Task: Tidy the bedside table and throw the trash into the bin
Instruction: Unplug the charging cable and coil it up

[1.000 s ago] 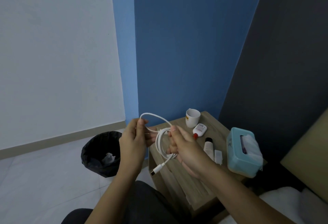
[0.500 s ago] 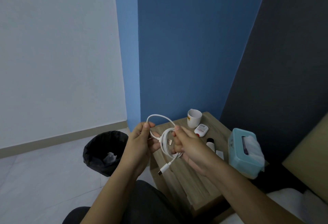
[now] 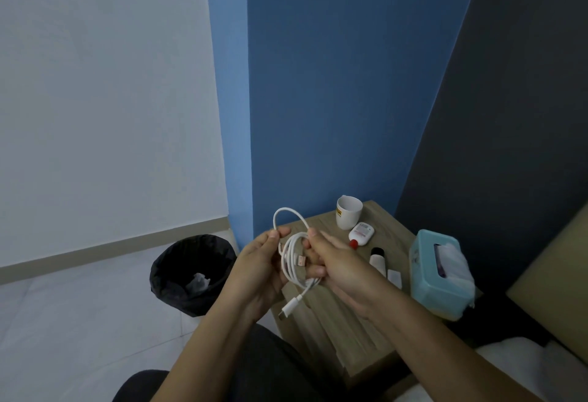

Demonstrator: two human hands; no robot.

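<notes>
White cable (image 3: 294, 263) coiled between both hands, above the surface (image 3: 321, 312).
Left hand (image 3: 257, 271) pinches the loop; right hand (image 3: 337, 269) grips the coils, likely for neat storage; bin (image 3: 191, 274) at 9 o'clock.

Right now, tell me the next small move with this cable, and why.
Probably wrap the last free loop onto the coil. The right hand pinches the wound white cable, while the left hand pinches the one loop standing above it. One plug dangles below. Once coiled, it can lie on the bedside table, near the mug.
</notes>
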